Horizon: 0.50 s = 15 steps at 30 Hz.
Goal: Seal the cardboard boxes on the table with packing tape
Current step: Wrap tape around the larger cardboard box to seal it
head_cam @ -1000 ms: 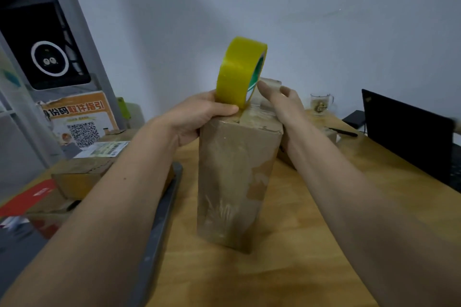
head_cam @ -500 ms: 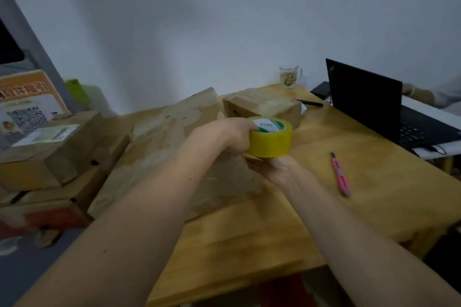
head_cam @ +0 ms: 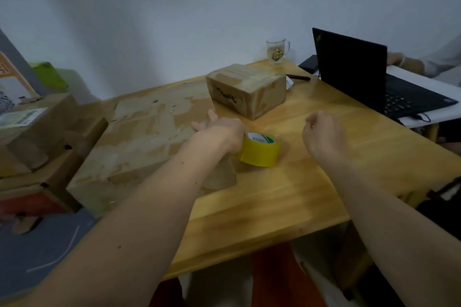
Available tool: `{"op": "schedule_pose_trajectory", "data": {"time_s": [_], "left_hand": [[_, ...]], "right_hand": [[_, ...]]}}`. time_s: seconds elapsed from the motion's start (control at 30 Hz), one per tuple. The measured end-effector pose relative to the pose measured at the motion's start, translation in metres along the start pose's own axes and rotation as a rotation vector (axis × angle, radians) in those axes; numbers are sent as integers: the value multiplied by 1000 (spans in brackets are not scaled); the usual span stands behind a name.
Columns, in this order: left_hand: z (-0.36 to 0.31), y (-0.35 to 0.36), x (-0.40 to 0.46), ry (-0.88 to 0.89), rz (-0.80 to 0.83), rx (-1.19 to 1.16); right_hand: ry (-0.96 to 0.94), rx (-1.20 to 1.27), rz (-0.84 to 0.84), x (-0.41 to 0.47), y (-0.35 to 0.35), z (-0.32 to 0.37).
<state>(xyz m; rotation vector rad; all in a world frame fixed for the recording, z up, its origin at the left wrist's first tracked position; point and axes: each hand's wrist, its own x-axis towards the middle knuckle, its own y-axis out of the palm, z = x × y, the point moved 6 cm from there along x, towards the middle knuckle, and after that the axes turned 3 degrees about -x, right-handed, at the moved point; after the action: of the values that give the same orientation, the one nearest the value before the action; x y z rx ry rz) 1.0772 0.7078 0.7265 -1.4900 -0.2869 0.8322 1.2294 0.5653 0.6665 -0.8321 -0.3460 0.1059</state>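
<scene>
Yellow packing tape (head_cam: pixel 260 151) lies flat on the wooden table (head_cam: pixel 311 182), its white-and-green core label facing up, just right of a long cardboard box (head_cam: pixel 149 137) lying on its side with patches of old tape on its face. The left hand (head_cam: pixel 219 132) reaches across that box's near right end; its fingers stretch out straight over the cardboard, while the heel of the hand touches the roll's left edge. Whether the thumb is hooked on the roll I cannot tell, as the hand hides it. The right hand (head_cam: pixel 324 134) hovers above the table to the right of the roll, apart from it, fingers loosely curled and holding nothing. Behind the roll sits a smaller cardboard box (head_cam: pixel 247 92), its flaps taped over. Farther back stand a glass mug (head_cam: pixel 277 52) by the wall, a black pen (head_cam: pixel 298 77), and an open black laptop (head_cam: pixel 361 77) at the right. More cardboard boxes (head_cam: pixel 32 132) are stacked off the table's left side.
</scene>
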Motion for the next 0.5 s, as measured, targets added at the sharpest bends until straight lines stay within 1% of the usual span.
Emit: {"op": "schedule_pose_trajectory", "data": {"time_s": [0.03,0.07,0.1,0.13,0.2,0.27,0.37,0.43,0.5], "left_hand": [[-2,0,0,6,-9,33],[-3,0,0,11,-22,77],[-4,-1,0,20,-34,131],[-6,-1,-1,37,-34,184],[-7,0,-1,84,18,268],[-8,1,2,151,67,296],[-17,2,13,285,69,209],[-18,2,22,333,74,143],[-16,0,32,356,73,48]], "right_hand": [[-22,-153,11,1,1,-7],[-8,-274,62,1,4,-15],[13,-343,111,-1,8,-22],[27,-349,140,-4,10,-26],[30,-278,164,-7,12,-27],[16,-243,197,-8,15,-21],[-22,-216,245,-12,19,-9],[-50,-213,269,-16,23,-5],[-50,-96,234,-19,22,-1]]}}
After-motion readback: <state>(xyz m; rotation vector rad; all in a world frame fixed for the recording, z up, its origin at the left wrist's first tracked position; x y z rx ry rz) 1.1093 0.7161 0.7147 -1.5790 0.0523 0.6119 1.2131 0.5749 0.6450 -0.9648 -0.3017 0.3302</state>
